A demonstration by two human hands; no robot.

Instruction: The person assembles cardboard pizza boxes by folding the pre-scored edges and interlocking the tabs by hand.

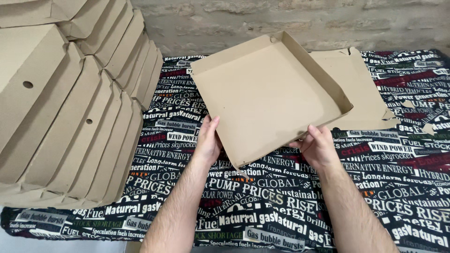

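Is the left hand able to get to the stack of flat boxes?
Probably yes: the stack lies beside the left hand with only bare cloth between, though that hand holds the box.

Left side's pretty much blocked by the leaning stack of folded cardboard boxes (70, 107). Open tablecloth (281, 211) in front and far right gives room, apart from 1 flat cardboard sheet (361, 89) and scraps (427, 128).
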